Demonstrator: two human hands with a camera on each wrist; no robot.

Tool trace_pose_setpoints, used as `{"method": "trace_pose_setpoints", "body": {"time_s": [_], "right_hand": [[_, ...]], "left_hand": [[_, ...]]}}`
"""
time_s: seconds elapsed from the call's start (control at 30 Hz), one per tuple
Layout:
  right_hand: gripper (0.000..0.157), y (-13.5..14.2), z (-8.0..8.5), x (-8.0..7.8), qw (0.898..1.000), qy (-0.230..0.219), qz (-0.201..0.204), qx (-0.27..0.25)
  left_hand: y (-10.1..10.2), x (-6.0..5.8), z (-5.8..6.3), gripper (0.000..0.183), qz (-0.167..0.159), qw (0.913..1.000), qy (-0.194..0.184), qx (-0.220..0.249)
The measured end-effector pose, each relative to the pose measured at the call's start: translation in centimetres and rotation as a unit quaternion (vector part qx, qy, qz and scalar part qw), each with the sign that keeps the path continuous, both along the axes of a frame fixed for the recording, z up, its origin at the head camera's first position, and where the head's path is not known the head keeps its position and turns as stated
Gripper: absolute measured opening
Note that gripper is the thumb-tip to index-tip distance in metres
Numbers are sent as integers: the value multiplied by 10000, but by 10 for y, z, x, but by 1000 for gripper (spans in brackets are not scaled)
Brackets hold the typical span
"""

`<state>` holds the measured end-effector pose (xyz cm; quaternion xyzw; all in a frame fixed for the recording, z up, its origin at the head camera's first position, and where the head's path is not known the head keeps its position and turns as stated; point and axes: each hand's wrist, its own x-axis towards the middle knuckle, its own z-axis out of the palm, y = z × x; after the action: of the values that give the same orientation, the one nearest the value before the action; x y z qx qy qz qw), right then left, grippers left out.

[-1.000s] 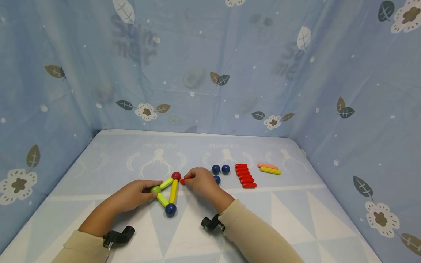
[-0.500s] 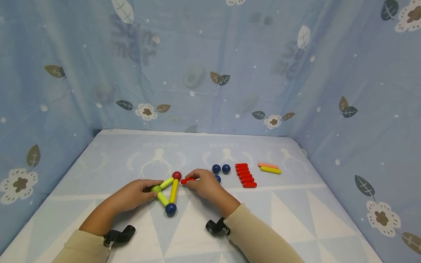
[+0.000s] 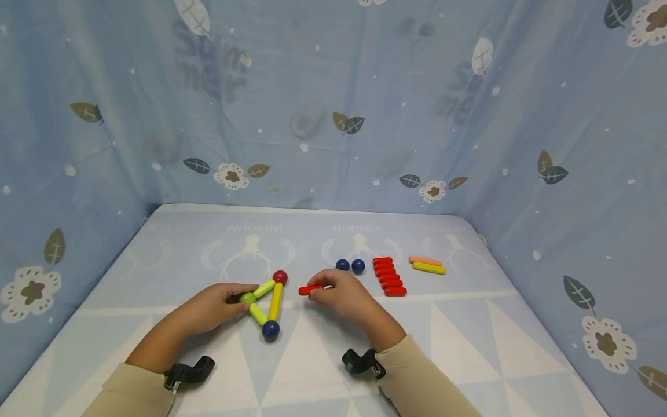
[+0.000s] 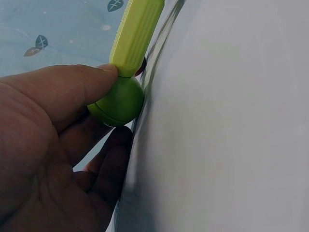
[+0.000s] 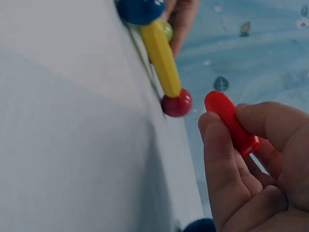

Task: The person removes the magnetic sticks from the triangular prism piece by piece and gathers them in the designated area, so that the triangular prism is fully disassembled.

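My left hand (image 3: 211, 310) pinches the green ball (image 4: 120, 101) at the left corner of a triangle lying on the table. Two lime rods (image 3: 264, 289) run from that ball, one to a red ball (image 3: 279, 277), the other to a dark blue ball (image 3: 271, 330). A yellow rod (image 3: 275, 301) joins the red and blue balls as the third side. To the right of the triangle, my right hand (image 3: 341, 295) pinches a short red rod (image 5: 231, 123) between thumb and fingers. A gap separates this rod from the red ball.
Two dark blue balls (image 3: 358, 266) sit behind my right hand; part of another shows low in the right wrist view. Several red rods (image 3: 388, 277) lie in a column further right. Beyond them are an orange rod (image 3: 424, 260) and a yellow rod (image 3: 429, 268).
My right hand has drawn back to the right with the red rod, away from the red ball. It now covers the nearest loose blue ball. My left hand and the triangle stay put.
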<state>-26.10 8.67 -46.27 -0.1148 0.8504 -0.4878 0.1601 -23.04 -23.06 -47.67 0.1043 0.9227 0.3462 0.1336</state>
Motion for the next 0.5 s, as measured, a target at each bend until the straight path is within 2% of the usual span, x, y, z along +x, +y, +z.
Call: {"method": "trace_pose_setpoints", "body": {"time_s": [0.2, 0.5], "right_hand": [[15, 27, 4, -1, 9975, -152, -170, -669], [23, 55, 4, -4, 9910, -333, -540, -1181]], "left_hand": [[-1, -1, -2, 50, -64, 10000, 10, 21], [-4, -1, -4, 51, -67, 10000, 25, -59]]}}
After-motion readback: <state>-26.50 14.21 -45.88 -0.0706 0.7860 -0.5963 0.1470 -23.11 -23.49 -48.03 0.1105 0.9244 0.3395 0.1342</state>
